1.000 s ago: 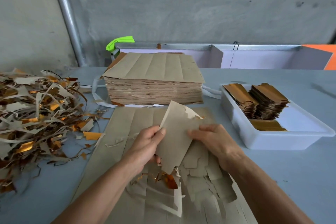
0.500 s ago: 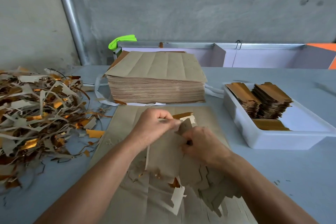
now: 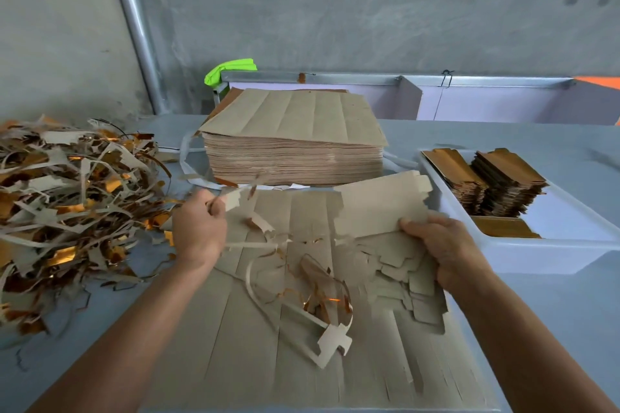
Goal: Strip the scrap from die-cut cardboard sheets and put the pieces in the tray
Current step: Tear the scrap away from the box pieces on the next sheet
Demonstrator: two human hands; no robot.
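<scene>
Head view. Left hand [image 3: 198, 228]: grip closed on a torn scrap strip [image 3: 235, 199], drawn toward the scrap heap [image 3: 73, 208] at the bench's left, judged the discard side. Right hand [image 3: 439, 245]: grip pinched on a freed blank [image 3: 379, 209], lifted near the white tray [image 3: 536, 255], into which it is presumably bound. Blank: grey-brown board, flat, notched along its right edge. Die-cut sheet [image 3: 268, 345]: laid flat on the bench [image 3: 536, 312] below both hands, partly stripped, loose curls and gold-faced slivers upon it. Tray: two stacks of gold-faced pieces [image 3: 503, 178] held. Unworked sheet stack [image 3: 295, 144]: kept behind, within reach.
</scene>
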